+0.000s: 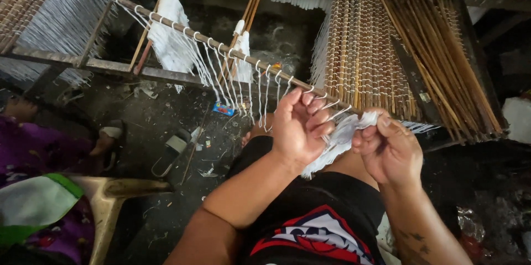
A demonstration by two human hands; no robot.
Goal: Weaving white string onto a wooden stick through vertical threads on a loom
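Observation:
A long thin wooden stick (pixel 182 29) runs from upper left down to my hands, with several white string loops (pixel 243 80) hanging from it. My left hand (pixel 297 128) pinches the stick's near end and a loop of string there. My right hand (pixel 389 149) holds a bundle of white strings (pixel 338 143) that stretches between both hands, over my lap in black shorts with a red and white print.
A metal rack (pixel 487 105) at the right holds many stacked sticks wound with white string. Another rack (pixel 50 58) with hanging strings stands at the left. A person in purple clothes (pixel 33 149) sits at the left beside a plastic stool (pixel 110 198). Sandals and litter lie on the dark floor.

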